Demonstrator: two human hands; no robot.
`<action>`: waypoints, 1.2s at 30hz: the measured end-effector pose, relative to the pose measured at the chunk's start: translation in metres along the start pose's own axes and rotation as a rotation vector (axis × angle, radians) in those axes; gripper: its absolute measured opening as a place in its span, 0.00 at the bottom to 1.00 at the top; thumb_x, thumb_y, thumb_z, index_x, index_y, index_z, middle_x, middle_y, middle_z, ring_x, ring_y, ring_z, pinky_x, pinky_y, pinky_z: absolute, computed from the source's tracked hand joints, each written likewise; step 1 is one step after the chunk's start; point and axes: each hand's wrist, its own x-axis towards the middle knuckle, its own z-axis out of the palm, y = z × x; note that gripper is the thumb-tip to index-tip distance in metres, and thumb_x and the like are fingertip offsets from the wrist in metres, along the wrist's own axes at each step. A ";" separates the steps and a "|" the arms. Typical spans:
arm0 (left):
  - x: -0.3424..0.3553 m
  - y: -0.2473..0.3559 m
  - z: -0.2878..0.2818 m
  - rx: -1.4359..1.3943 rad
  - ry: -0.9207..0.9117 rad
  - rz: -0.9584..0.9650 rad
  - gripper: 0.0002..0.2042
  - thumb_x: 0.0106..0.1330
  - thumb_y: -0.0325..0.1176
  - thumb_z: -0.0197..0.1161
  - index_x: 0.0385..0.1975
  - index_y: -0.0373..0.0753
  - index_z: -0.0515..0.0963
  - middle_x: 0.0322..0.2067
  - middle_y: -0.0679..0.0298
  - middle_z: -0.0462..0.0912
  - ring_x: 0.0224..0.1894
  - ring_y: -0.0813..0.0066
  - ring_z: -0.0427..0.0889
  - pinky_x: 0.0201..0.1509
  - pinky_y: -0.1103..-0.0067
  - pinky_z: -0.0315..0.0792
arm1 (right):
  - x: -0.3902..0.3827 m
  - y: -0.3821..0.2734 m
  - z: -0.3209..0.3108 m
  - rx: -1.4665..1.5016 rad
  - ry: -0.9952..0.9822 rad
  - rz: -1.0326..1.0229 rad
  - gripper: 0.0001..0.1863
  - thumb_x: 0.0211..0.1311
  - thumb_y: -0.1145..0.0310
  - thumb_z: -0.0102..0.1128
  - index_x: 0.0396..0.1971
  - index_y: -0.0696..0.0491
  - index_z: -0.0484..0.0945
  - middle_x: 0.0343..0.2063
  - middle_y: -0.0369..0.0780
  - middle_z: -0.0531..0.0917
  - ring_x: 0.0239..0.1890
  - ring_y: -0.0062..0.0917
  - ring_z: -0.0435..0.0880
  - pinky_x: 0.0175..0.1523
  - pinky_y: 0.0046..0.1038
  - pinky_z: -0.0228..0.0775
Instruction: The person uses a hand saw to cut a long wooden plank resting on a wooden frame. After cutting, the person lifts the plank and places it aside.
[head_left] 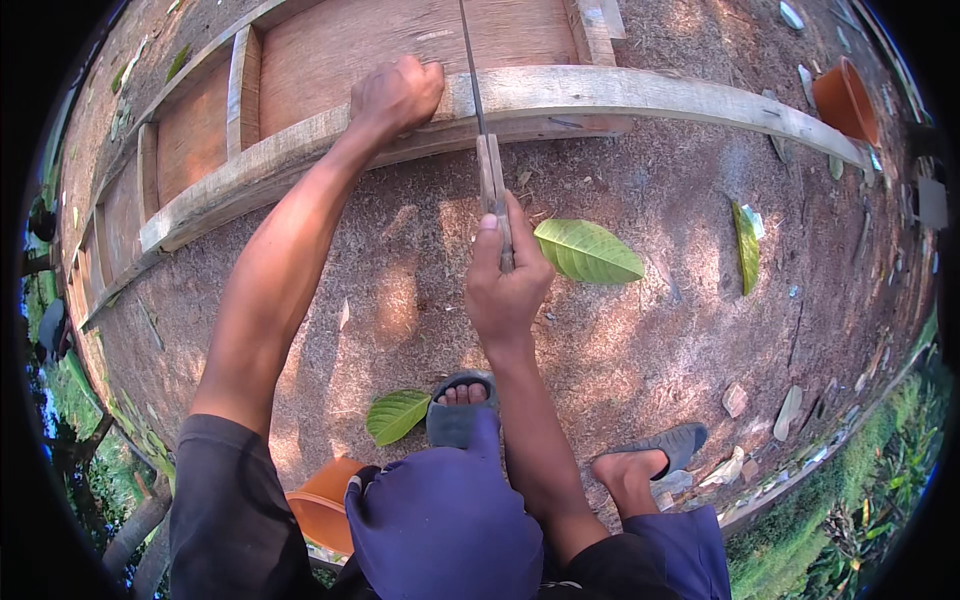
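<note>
The left hand [400, 97] curls on the long, pale wooden beam [640, 92], its hold unclear from above; the right hand [508, 290] clenches the wooden-handled, thin dark-bladed tool [487, 165] crossing that beam.

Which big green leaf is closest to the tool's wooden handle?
The middle leaf, just right of the handle. The right leaf and the lower leaf, by a sandal, lie farther off.
</note>
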 end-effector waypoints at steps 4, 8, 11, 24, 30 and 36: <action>-0.009 -0.008 -0.006 -0.083 -0.093 -0.089 0.20 0.66 0.44 0.42 0.10 0.49 0.65 0.09 0.76 0.62 0.11 0.80 0.54 0.14 0.73 0.50 | -0.087 0.031 -0.043 -0.085 0.011 -0.127 0.22 0.71 0.69 0.52 0.58 0.67 0.75 0.24 0.33 0.78 0.24 0.12 0.72 0.29 0.22 0.66; -0.004 0.006 -0.013 -0.096 -0.093 -0.064 0.20 0.66 0.44 0.42 0.10 0.48 0.65 0.09 0.76 0.63 0.11 0.79 0.56 0.16 0.72 0.54 | -0.047 -0.008 -0.030 -0.053 -0.014 0.102 0.23 0.71 0.69 0.52 0.60 0.68 0.73 0.27 0.35 0.80 0.25 0.14 0.73 0.32 0.24 0.70; -0.007 0.009 -0.011 -0.086 -0.110 -0.047 0.21 0.66 0.44 0.42 0.10 0.47 0.67 0.09 0.74 0.65 0.12 0.77 0.58 0.18 0.71 0.57 | -0.003 -0.004 0.001 -0.120 0.009 -0.121 0.25 0.70 0.67 0.54 0.62 0.66 0.72 0.26 0.39 0.83 0.24 0.16 0.79 0.28 0.23 0.71; -0.007 0.019 -0.028 -0.084 -0.192 -0.135 0.27 0.69 0.50 0.41 0.31 0.30 0.81 0.30 0.43 0.84 0.36 0.46 0.84 0.46 0.55 0.74 | -0.090 -0.062 -0.081 0.086 -0.145 0.357 0.24 0.70 0.69 0.53 0.63 0.62 0.72 0.29 0.41 0.83 0.29 0.15 0.79 0.34 0.21 0.70; -0.010 0.002 -0.021 -0.006 -0.104 -0.074 0.30 0.70 0.52 0.41 0.36 0.28 0.81 0.33 0.40 0.85 0.40 0.44 0.84 0.49 0.54 0.74 | -0.148 -0.068 -0.090 -0.011 -0.014 0.434 0.23 0.69 0.71 0.54 0.62 0.63 0.74 0.35 0.43 0.85 0.32 0.16 0.81 0.38 0.21 0.73; -0.012 0.017 -0.031 -0.054 -0.176 -0.088 0.26 0.69 0.50 0.40 0.28 0.34 0.80 0.26 0.51 0.82 0.31 0.56 0.81 0.39 0.59 0.73 | -0.178 -0.079 -0.090 -0.174 0.002 0.126 0.22 0.69 0.73 0.52 0.60 0.68 0.73 0.35 0.45 0.86 0.35 0.20 0.85 0.40 0.23 0.76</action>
